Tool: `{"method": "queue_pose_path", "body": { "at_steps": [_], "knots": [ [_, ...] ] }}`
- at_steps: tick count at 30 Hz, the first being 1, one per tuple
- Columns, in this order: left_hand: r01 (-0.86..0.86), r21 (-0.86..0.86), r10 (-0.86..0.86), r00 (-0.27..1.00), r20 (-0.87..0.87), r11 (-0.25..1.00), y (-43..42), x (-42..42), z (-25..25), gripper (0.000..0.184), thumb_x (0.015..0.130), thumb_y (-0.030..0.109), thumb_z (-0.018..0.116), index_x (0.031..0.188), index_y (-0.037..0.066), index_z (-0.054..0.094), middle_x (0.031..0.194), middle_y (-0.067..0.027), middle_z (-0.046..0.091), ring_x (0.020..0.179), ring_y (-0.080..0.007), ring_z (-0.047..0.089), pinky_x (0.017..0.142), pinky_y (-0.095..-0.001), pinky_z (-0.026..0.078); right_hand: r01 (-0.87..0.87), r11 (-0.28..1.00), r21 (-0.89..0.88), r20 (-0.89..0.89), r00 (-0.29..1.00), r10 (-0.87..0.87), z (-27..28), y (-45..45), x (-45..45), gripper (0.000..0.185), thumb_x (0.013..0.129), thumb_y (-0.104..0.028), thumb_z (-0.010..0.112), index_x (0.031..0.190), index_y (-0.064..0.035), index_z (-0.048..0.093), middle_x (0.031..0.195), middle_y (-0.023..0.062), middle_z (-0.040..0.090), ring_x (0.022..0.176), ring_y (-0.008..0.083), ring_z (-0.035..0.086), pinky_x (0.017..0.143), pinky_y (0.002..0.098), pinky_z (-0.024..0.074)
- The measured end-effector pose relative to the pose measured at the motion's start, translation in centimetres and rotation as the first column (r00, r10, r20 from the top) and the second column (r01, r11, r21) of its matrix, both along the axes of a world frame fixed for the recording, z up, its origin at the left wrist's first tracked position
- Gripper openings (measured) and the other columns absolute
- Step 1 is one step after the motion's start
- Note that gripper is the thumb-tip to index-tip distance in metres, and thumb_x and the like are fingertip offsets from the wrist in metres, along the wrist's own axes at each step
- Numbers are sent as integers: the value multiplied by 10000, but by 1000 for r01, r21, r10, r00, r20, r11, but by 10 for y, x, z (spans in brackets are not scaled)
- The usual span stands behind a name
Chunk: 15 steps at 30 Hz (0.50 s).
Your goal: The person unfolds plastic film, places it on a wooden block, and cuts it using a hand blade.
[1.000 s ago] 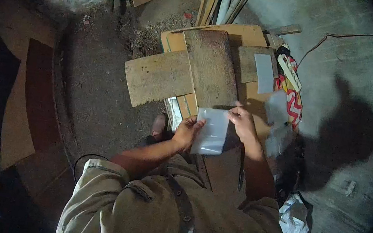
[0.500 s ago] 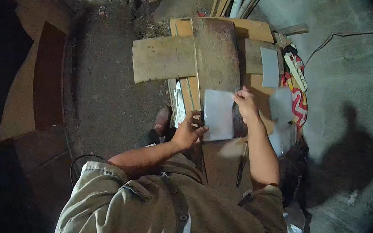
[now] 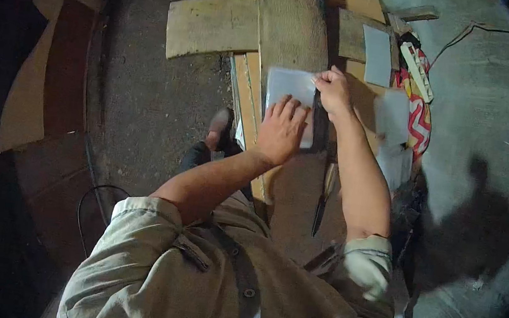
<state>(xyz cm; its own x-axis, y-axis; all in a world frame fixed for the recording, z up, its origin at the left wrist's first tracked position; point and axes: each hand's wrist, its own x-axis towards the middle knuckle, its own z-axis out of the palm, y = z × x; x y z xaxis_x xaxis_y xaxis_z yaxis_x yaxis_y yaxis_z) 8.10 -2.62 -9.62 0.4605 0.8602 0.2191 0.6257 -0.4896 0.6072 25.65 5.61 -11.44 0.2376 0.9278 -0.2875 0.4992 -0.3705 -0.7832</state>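
Observation:
A translucent, whitish plastic sheet [image 3: 290,84], perhaps a stack of them, lies on the near end of a worn wooden board [image 3: 293,24]. My left hand [image 3: 281,129] rests flat on its lower part, fingers stretched out and pointing away from me. At the sheet's upper right corner, my right hand [image 3: 333,94] pinches the edge between thumb and fingers. Just below and right of the sheet lies a knife [image 3: 320,210] with a light handle, its dark blade pointing toward me.
A crosswise plank [image 3: 213,27] sticks out left of the board. To the right are a pale sheet [image 3: 377,56], other translucent sheets [image 3: 394,116], a cream power strip [image 3: 417,72] and a red-and-white patterned cloth [image 3: 420,125]. A cable [image 3: 463,35] runs over the concrete floor.
My left hand has moved from the sheet's lower left edge to lie flat on top of it. My right hand still pinches the upper right corner. The view has shifted, so the boards appear higher.

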Motion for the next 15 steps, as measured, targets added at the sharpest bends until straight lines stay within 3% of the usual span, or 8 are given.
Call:
{"method": "queue_pose_path", "body": {
  "at_steps": [1,2,5,7,9,10,15],
  "knots": [
    [-4,-7,4,1000,-6,1000,-2,0,-9,350,861,163,541,1194,62,502,1218,-168,474,1237,-345,389,1006,-478,309,-47,999,-18,-19,999,46,-1,1,0,190,806,-153,682,850,30,653,1315,295,461,1337,339,333,1052,411,296],
    [-1,47,3,999,-43,999,-3,-1,-20,362,870,168,522,1214,57,494,1234,-168,469,1249,-346,381,1018,-478,300,-20,997,79,122,993,11,-4,-2,-4,196,792,-164,696,823,25,657,1292,289,487,1311,335,376,1049,409,304],
    [7,133,6,995,-100,991,-4,-3,-30,404,873,178,484,1255,45,479,1268,-172,458,1275,-348,362,1041,-477,281,-53,990,129,163,986,31,-16,3,-1,189,787,-173,699,792,13,663,1264,274,518,1294,334,397,1059,405,291],
    [19,172,10,985,-169,985,-5,-2,-29,424,844,174,503,1247,42,493,1262,-175,464,1275,-355,360,1039,-479,283,-152,988,33,146,979,146,-4,5,0,174,789,-172,696,786,-1,669,1222,268,552,1296,337,390,1064,405,284],
    [24,162,9,980,-197,986,-5,0,-24,426,840,168,495,1246,38,491,1263,-181,460,1274,-362,359,1043,-482,278,-82,992,99,191,980,62,-6,6,-2,170,790,-173,695,781,-5,673,1187,272,570,1295,330,393,1062,408,285],
    [31,155,3,976,-219,987,-5,1,-21,429,836,161,487,1246,34,490,1265,-187,455,1273,-368,357,1048,-485,272,-176,983,55,156,974,165,4,7,2,175,788,-186,697,790,-12,677,1155,272,586,1293,321,399,1046,416,306],
    [21,99,6,964,-266,995,-2,7,-17,449,838,176,469,1263,29,471,1284,-210,427,1278,-385,346,1058,-493,260,-106,984,143,150,985,85,-13,8,2,188,787,-199,698,796,-12,675,1161,272,582,1294,330,399,1031,422,329]
  ]
}}
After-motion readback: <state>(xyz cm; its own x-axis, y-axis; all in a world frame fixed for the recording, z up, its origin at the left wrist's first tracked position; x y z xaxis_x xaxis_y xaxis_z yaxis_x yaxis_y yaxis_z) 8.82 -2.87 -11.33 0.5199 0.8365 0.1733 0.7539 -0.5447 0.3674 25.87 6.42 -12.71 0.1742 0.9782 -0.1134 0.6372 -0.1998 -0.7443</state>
